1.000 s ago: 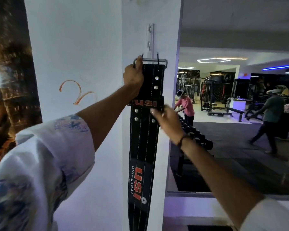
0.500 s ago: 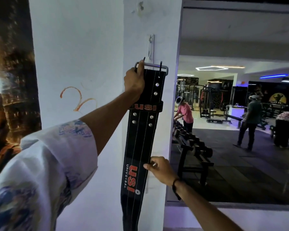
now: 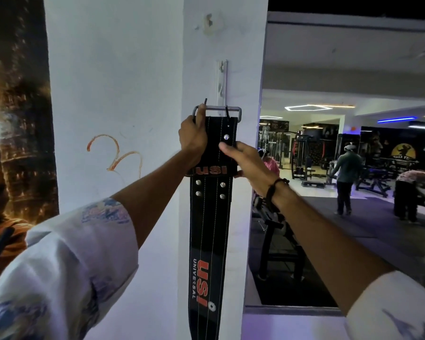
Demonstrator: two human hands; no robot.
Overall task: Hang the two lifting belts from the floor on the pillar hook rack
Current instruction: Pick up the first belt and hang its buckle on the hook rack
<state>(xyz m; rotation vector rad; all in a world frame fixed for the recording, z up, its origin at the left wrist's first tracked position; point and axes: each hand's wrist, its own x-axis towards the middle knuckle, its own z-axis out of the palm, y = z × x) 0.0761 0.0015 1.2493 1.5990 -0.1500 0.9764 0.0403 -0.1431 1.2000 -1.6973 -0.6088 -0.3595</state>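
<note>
A black lifting belt (image 3: 207, 231) with red USI lettering hangs flat down the face of a white pillar (image 3: 245, 69). Its grey metal buckle (image 3: 231, 109) sits at the foot of a narrow white hook rack (image 3: 221, 82) screwed to the pillar. My left hand (image 3: 193, 136) grips the belt's top left corner and the buckle's left end. On the right edge, my right hand (image 3: 245, 159) holds the belt just above its loop, thumb pressed on the front. Only one belt is in view.
A poster (image 3: 15, 143) covers the wall at left, with an orange scribble (image 3: 115, 155) on the white wall beside it. Right of the pillar a mirror (image 3: 353, 192) reflects a gym floor, a dumbbell rack, machines and several people.
My right hand has come up from the belt's lower part to its upper right edge. The left hand stays at the buckle. The view has tilted up slightly.
</note>
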